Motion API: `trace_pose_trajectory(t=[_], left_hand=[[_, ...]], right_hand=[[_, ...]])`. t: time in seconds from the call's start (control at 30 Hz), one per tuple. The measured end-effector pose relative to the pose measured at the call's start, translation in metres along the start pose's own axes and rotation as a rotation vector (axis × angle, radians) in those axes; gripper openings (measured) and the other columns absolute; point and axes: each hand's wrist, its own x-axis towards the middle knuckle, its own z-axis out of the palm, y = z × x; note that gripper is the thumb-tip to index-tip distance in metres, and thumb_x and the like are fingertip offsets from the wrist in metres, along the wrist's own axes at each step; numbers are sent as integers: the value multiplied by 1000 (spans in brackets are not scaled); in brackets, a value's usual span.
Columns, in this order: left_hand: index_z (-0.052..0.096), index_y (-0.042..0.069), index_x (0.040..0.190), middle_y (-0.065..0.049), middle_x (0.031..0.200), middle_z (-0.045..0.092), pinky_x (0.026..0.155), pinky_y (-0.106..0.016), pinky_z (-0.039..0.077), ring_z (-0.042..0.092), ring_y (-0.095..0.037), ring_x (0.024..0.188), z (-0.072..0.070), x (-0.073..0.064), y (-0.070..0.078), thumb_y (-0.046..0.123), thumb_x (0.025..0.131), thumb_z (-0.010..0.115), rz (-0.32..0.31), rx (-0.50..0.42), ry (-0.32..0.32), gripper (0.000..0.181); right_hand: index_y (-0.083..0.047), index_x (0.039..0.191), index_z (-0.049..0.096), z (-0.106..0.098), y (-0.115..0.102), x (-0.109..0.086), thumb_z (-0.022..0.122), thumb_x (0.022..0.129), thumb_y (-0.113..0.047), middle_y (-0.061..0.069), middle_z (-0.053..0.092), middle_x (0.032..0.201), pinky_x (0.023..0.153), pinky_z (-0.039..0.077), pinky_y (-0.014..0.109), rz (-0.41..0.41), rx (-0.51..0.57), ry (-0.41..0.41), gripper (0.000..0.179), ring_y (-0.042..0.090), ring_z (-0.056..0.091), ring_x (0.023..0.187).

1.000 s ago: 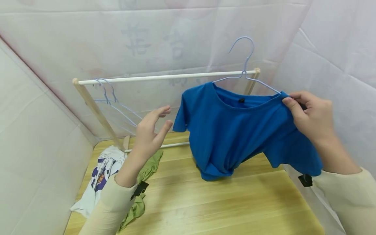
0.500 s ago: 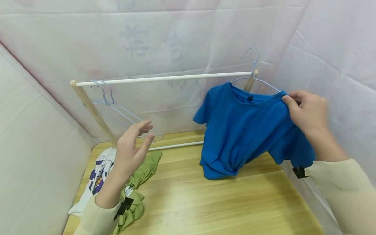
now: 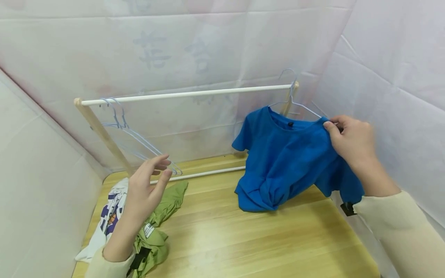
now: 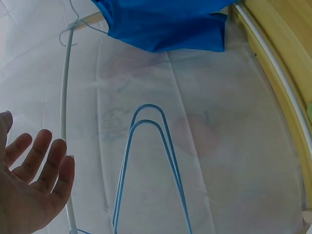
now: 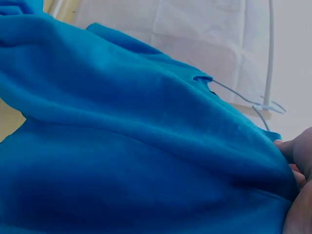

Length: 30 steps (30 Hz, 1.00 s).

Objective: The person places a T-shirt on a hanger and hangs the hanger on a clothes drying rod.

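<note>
A blue T-shirt (image 3: 288,162) hangs on a light-blue wire hanger (image 3: 306,109) at the right end of the rack. My right hand (image 3: 352,141) pinches the shirt's shoulder, thumb in front, over the hanger's end. The hanger's hook overlaps the white rail (image 3: 194,93) close to the right post. In the right wrist view the shirt (image 5: 146,122) fills most of the picture, with fingertips at its shoulder edge. My left hand (image 3: 146,189) holds nothing. Its fingers are loosely bent in front of two bare wire hangers (image 3: 139,139), also seen in the left wrist view.
On the wooden table (image 3: 222,239) at the left lie a crumpled green garment (image 3: 158,247) and a white garment with purple print (image 3: 111,216). The rack's left post (image 3: 104,135) and lower white bar (image 3: 208,173) stand toward the back. Pale fabric walls enclose the table.
My right hand has brought the shirt and hanger lower, with the hook coming down to the rail by the right post. My left hand has moved away from the shirt, left and down.
</note>
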Motion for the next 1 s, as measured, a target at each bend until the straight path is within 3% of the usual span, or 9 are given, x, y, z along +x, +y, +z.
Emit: trace_pose_trajectory(t=[0.5,0.77,1.0], left_hand=[[62,7,132,-5,110,71,83,-17,51,67,-20,97,-1,-7,-2,14,96,65,8,-3,-9,37],[61,7,133,-4,110,71,81,-23,53,67,-20,96,-6,-11,-2,14,97,64,-4,13,-3,37],[61,10,134,-4,110,71,80,-20,53,66,-18,95,-9,-15,0,13,97,63,-16,36,2,37]], right_hand=[[3,120,65,14,10,-14,48,104,-38,32,66,108,83,44,65,62,11,-111,47,51,57,96],[0,123,64,24,12,-16,47,103,-44,31,67,107,76,46,62,64,11,-155,51,49,59,91],[-7,127,62,32,13,-10,49,100,-55,28,67,105,58,46,50,57,-25,-234,57,44,60,84]])
